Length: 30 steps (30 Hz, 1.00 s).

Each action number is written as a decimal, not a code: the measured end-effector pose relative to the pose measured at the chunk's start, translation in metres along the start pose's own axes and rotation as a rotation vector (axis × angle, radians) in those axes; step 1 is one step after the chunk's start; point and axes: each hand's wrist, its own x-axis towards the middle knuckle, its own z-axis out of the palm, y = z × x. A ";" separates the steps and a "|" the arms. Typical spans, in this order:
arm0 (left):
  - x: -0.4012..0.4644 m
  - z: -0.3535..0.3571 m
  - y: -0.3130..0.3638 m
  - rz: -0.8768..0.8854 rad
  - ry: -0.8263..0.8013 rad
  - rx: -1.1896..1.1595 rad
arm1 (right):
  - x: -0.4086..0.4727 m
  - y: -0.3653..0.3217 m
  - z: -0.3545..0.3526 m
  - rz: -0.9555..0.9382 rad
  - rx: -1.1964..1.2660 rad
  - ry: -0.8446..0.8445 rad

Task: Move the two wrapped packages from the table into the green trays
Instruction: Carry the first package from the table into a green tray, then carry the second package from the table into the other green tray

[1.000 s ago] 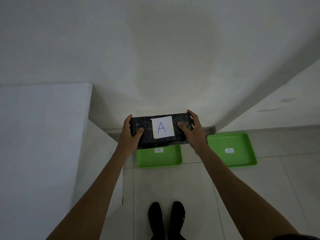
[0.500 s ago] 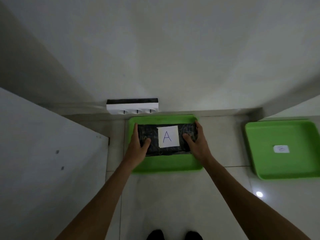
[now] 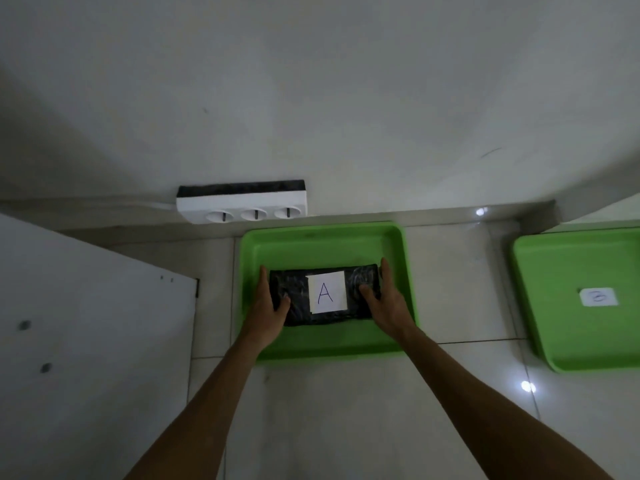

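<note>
A black wrapped package (image 3: 298, 299) with a white label marked A lies inside the left green tray (image 3: 322, 244) on the floor. My left hand (image 3: 268, 306) grips its left end and my right hand (image 3: 386, 303) grips its right end, thumbs on top. Whether the package rests on the tray bottom I cannot tell. A second green tray (image 3: 554, 271) with a small white label sits to the right, partly cut off by the frame edge. No second package is in view.
A white power strip (image 3: 242, 207) lies against the wall just behind the left tray. A white table or panel (image 3: 86, 323) fills the left side. Pale floor tiles surround the trays.
I have carried the package down from chest height into the left tray. The view has dropped closer to the floor, and my feet are out of frame.
</note>
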 end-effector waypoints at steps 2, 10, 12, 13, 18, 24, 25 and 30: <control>-0.027 -0.019 0.023 0.001 0.045 0.030 | -0.022 -0.022 -0.021 -0.003 -0.039 -0.010; -0.191 -0.133 0.153 0.120 0.003 0.127 | -0.170 -0.176 -0.127 -0.082 -0.264 -0.153; -0.237 -0.170 0.192 0.138 0.020 0.142 | -0.212 -0.224 -0.155 -0.106 -0.328 -0.163; -0.260 -0.189 0.212 0.145 0.031 0.142 | -0.234 -0.249 -0.168 -0.114 -0.347 -0.166; -0.378 -0.283 0.294 0.185 0.162 0.087 | -0.334 -0.367 -0.212 -0.229 -0.439 -0.187; -0.493 -0.380 0.316 0.198 0.341 0.119 | -0.426 -0.487 -0.195 -0.483 -0.471 -0.252; -0.508 -0.394 0.312 0.193 0.369 0.125 | -0.438 -0.504 -0.187 -0.520 -0.471 -0.275; -0.581 -0.460 0.265 0.129 0.491 0.184 | -0.495 -0.574 -0.131 -0.688 -0.560 -0.393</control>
